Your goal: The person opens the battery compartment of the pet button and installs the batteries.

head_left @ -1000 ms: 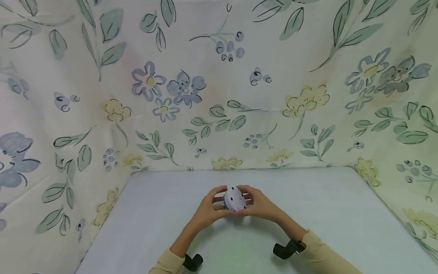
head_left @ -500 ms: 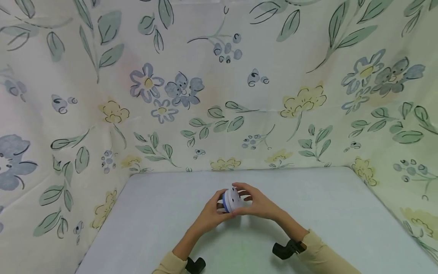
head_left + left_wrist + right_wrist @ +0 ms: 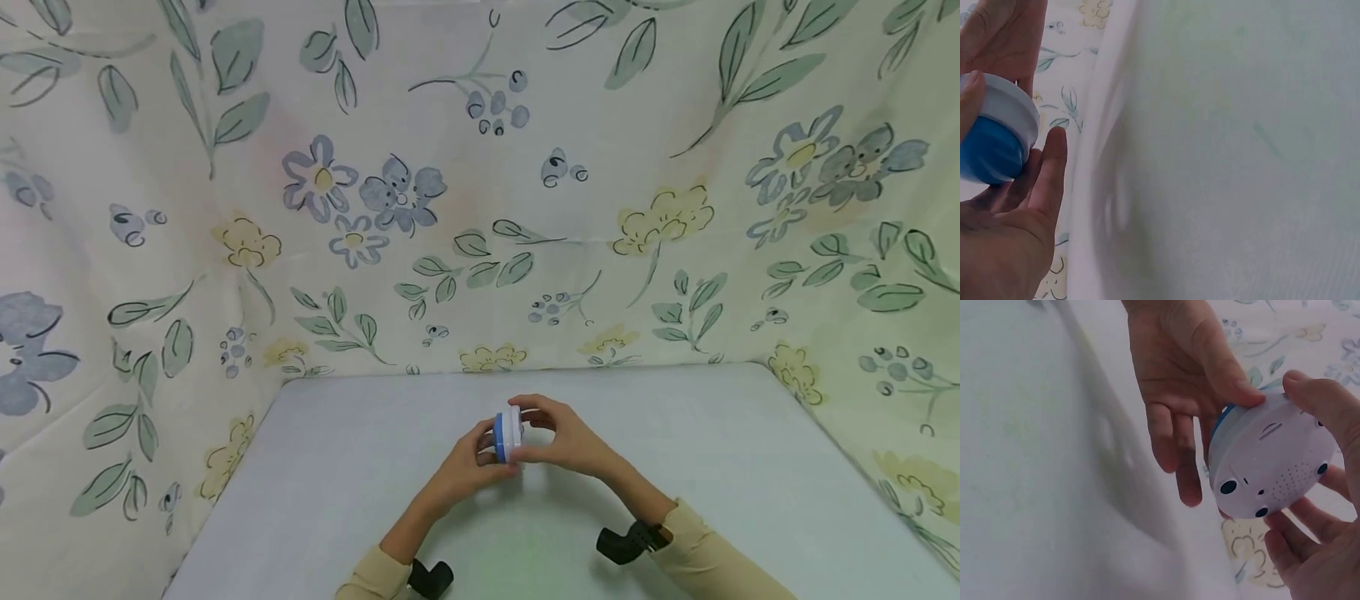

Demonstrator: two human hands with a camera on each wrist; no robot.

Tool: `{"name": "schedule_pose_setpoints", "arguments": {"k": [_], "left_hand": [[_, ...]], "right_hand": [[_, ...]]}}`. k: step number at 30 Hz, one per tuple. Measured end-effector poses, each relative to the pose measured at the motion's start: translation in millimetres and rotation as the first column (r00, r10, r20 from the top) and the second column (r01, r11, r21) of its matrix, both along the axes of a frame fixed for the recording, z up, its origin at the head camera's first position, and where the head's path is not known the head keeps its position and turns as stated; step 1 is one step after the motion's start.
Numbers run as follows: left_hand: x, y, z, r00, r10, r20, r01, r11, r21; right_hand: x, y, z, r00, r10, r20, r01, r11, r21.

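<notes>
Held up above the table is a round device [image 3: 511,435] with a white base and a blue dome. In the right wrist view its flat white underside [image 3: 1279,456] shows small speaker-like holes, a slot and several dark round feet. My left hand [image 3: 467,468] grips it from the left, around the blue dome [image 3: 991,150]. My right hand [image 3: 566,439] holds the white rim from the right, thumb low and fingers over the top in the head view. The blue dome's far side is hidden by the left fingers.
A table [image 3: 337,467] with a pale cloth lies beneath the hands. Floral fabric [image 3: 480,192] hangs behind it and along both sides. A black wrist mount [image 3: 632,543] sits on the right wrist, another black mount [image 3: 431,578] on the left.
The device has been turned: its dotted white face pointed toward the head camera and now faces right, edge-on, with the blue side left. My right fingers have shifted up along the rim.
</notes>
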State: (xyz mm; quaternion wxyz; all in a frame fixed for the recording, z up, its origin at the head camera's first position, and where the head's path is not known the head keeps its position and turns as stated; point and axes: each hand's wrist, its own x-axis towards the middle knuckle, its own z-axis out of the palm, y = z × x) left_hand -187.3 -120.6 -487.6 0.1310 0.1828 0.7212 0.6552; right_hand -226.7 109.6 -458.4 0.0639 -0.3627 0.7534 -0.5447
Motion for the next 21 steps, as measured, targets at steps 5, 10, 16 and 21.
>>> {"name": "schedule_pose_setpoints", "arguments": {"k": [5, 10, 16, 21], "left_hand": [[0.0, 0.6, -1.2, 0.999, 0.045, -0.01, -0.045, 0.999, -0.01], [0.4, -0.2, -1.4, 0.991, 0.11, -0.07, -0.114, 0.992, -0.046], [-1.6, -2.8, -2.1, 0.976, 0.14, -0.165, -0.153, 0.985, -0.074], [-4.2, -5.3, -2.0, 0.969, 0.139, -0.205, -0.153, 0.987, -0.053]], "right_hand": [[-3.3, 5, 1.2, 0.999, 0.033, 0.016, -0.033, 0.999, 0.006], [-3.3, 11, 0.4, 0.999, 0.033, 0.001, -0.033, 0.999, 0.031], [-4.5, 16, -11.0, 1.0, -0.002, -0.007, 0.003, 0.998, 0.058], [-4.8, 16, -22.3, 1.0, -0.013, 0.004, 0.013, 0.998, 0.06]]}}
